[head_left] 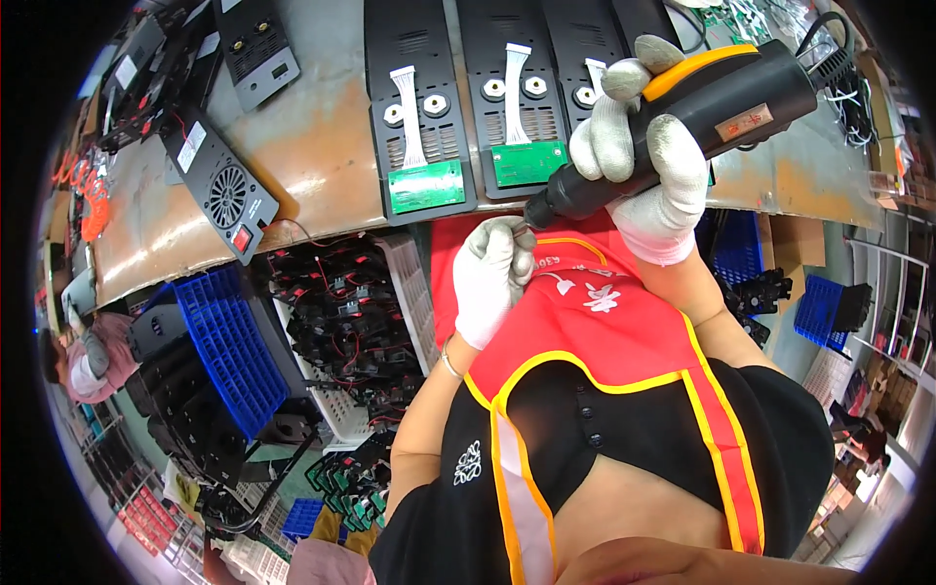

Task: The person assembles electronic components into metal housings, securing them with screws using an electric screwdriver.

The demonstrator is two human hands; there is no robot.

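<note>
Wrapped in a white glove, my right hand (655,161) grips a black electric screwdriver (726,112) with an orange-yellow lever along its top. The tool is tilted, its nose pointing down and left toward my left hand (494,273). That hand, also gloved, has its fingertips pinched together right at the screwdriver's tip; what lies between them is too small to make out. Just beyond on the bench are black panels, each with a green circuit board: one on the left (426,187), one in the middle (527,164). White ribbon cables (409,122) run up from the boards past round white-rimmed fittings.
The metal bench (322,146) has a worn front edge. At its left lie a black panel with a fan grille (228,195) and red switch, and another panel (255,54). Below stand a white crate (409,283) of wired black parts and blue crates (234,341). A person in pink (102,361) is at far left.
</note>
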